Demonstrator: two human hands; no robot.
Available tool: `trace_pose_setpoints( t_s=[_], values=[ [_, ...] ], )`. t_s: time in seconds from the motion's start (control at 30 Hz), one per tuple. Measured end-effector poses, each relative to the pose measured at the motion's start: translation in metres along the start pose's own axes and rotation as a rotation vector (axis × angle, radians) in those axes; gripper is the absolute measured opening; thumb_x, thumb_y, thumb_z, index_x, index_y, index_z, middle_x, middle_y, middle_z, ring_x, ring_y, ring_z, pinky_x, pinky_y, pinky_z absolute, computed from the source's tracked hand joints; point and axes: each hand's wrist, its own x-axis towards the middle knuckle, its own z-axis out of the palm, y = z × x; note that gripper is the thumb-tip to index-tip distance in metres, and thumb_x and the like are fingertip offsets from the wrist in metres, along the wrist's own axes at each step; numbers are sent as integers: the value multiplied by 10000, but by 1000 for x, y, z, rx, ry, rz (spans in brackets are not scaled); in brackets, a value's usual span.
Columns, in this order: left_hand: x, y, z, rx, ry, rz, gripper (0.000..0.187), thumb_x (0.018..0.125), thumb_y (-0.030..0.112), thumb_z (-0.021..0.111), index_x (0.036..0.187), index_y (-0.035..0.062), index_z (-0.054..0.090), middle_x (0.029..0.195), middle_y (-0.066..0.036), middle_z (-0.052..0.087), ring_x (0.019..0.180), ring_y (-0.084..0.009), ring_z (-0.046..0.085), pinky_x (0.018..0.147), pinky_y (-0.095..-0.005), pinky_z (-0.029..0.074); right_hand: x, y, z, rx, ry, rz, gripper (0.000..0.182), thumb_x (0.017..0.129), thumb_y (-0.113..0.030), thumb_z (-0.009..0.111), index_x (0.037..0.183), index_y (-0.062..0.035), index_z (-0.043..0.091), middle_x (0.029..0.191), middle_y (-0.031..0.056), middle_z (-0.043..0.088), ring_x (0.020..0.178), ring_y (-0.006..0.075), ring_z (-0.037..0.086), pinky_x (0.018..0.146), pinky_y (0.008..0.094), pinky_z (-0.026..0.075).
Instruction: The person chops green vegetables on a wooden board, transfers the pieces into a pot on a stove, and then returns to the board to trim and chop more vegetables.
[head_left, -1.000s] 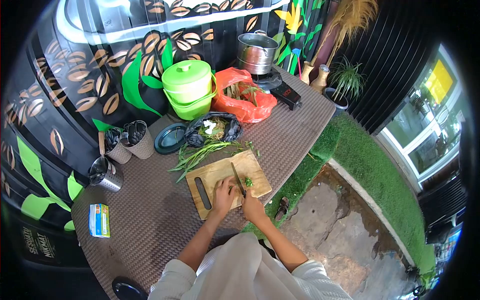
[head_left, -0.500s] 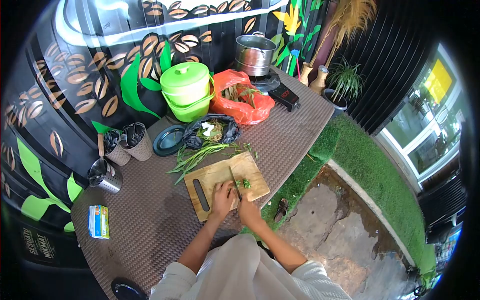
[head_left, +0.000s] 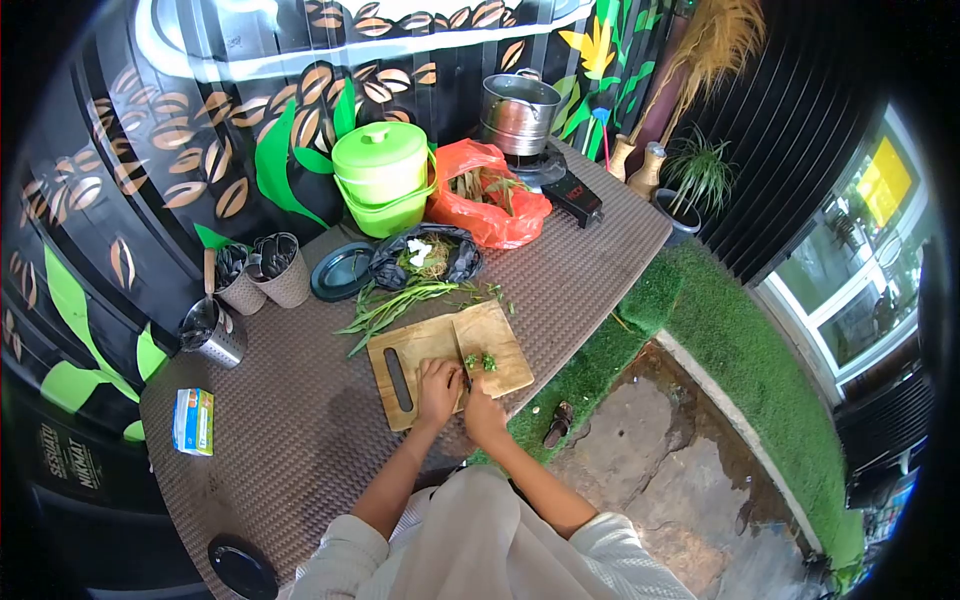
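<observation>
On the wooden cutting board (head_left: 512, 350), my right hand (head_left: 485, 415) is closed around the handle of a knife (head_left: 460, 347). The blade points away from me across the board. Just left of it, my left hand (head_left: 438, 392) rests on the board with fingers curled and close together near the blade. Whatever lies under those fingertips is too small to make out. Small heaps of chopped greens (head_left: 488, 362) lie right of the blade. Long green stalks (head_left: 400, 305) lie on the table beyond the board.
Behind the board are a black plastic bag (head_left: 465, 262), a dark plate (head_left: 340, 272), a lime-green bucket (head_left: 380, 170) and a red bag (head_left: 515, 228). A metal pot (head_left: 520, 112) stands on a stove. Utensil cups (head_left: 280, 275) and a small box (head_left: 193, 422) are at left.
My right hand and the knife have shifted slightly left, closer to my left hand. The view has tilted a little; the chopped greens remain beside the blade.
</observation>
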Motion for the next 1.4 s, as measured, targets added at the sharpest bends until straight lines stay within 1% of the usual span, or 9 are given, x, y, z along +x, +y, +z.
trace_pose_setpoints(
  t_s=[0.23, 0.33, 0.4, 0.5, 0.7, 0.9, 1.03, 1.1, 1.4],
  values=[
    [-5, 6, -1, 63, 20, 45, 73, 812, 98, 627, 849, 40, 654, 926, -75, 622, 970, -287, 519, 887, -417, 364, 3, 8, -6, 67, -35, -98, 388, 937, -236, 446, 1204, 29, 350, 866, 295, 641, 826, 473, 629, 735, 547, 498],
    [-5, 9, -8, 36, -36, 44, 176, 834, 93, 604, 1000, 43, 634, 939, -86, 625, 984, -293, 521, 905, -427, 354, -9, 6, 2, -19, 57, -63, 354, 939, -241, 447, 1159, 24, 365, 862, 303, 635, 806, 484, 624, 725, 551, 496],
    [-5, 14, -11, -95, -38, -85, 333, 862, 86, 575, 1192, 62, 544, 938, -101, 626, 989, -302, 523, 922, -436, 346, 4, 3, -3, 97, -1, -51, 349, 937, -239, 445, 1149, 27, 364, 871, 311, 634, 810, 489, 623, 734, 574, 484],
    [-7, 9, -4, -27, -83, -88, 445, 880, 76, 554, 1309, 86, 438, 945, -109, 622, 989, -304, 524, 930, -443, 341, 17, 0, -16, 104, 1, -71, 350, 935, -229, 440, 1160, 27, 358, 850, 313, 635, 817, 486, 626, 730, 584, 483],
    [-8, 5, -3, -109, -77, -92, 416, 881, 62, 544, 1287, 80, 457, 969, -107, 615, 975, -295, 527, 926, -430, 358, -21, -10, -14, 7, -23, -11, 326, 924, -190, 463, 1136, 36, 361, 840, 302, 636, 817, 473, 633, 697, 552, 506],
    [-7, 9, -5, -94, -26, -65, 399, 860, 38, 559, 1250, 78, 480, 961, -111, 615, 960, -306, 536, 910, -428, 376, 10, 3, -15, 73, -23, -89, 350, 902, -147, 487, 1168, 40, 355, 852, 295, 641, 827, 472, 636, 736, 570, 491],
    [-7, 7, -5, -123, 16, -106, 370, 845, 32, 574, 1205, 73, 500, 966, -127, 605, 960, -326, 539, 902, -438, 384, -19, -2, -6, 42, 60, -65, 341, 906, -159, 479, 1163, 34, 366, 861, 303, 637, 825, 476, 632, 740, 564, 490],
    [-9, 7, -6, -154, 10, -113, 346, 832, 35, 588, 1168, 79, 516, 982, -153, 588, 951, -348, 543, 892, -452, 391, -21, -5, -2, 42, -26, -24, 346, 925, -195, 451, 1170, 35, 371, 876, 310, 634, 834, 484, 624, 750, 565, 484],
    [-8, 3, -3, -183, 70, -121, 278, 809, 47, 627, 1080, 59, 562, 935, -167, 603, 902, -360, 580, 809, -458, 462, -11, -3, 2, 76, -23, -37, 382, 934, -215, 433, 1206, 40, 353, 885, 324, 629, 847, 482, 623, 753, 567, 485]
  ],
)
